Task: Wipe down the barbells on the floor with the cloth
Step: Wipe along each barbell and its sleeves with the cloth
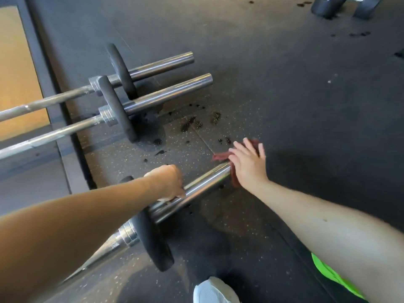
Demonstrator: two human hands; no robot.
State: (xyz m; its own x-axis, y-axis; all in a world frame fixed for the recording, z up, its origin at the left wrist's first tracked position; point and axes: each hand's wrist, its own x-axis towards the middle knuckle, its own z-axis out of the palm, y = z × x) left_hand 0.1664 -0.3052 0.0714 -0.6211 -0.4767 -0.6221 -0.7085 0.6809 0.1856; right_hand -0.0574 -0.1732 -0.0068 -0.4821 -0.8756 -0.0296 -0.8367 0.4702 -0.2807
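Head camera: the nearest barbell (197, 185) lies on the rubber floor (295, 88), its chrome sleeve pointing up and to the right. The end of that sleeve is capped by the reddish cloth (219, 157). The right hand (248, 165) lies flat on the cloth with straight, spread fingers (239, 146), pressing it against the sleeve's end and not clutching it. The left hand (168, 185) is curled over the sleeve nearer the black plate (153, 239), gripping the bar and seemingly steadying it.

Two more barbells (168, 92) lie parallel farther off, each with a plate, neither touched by a hand. Dark wet-looking spots (190, 125) dot the floor between them and the cloth. Dumbbells (345, 5) sit well apart at the top edge, and a white shoe (213, 290) shows at the bottom.

This looks like the sleeve tip of the first bar being wiped. The next move probably calls for wrapping the cloth round the sleeve and drawing it toward the plate, with the left hand shifting clear. The shaft and the other bars apparently remain.
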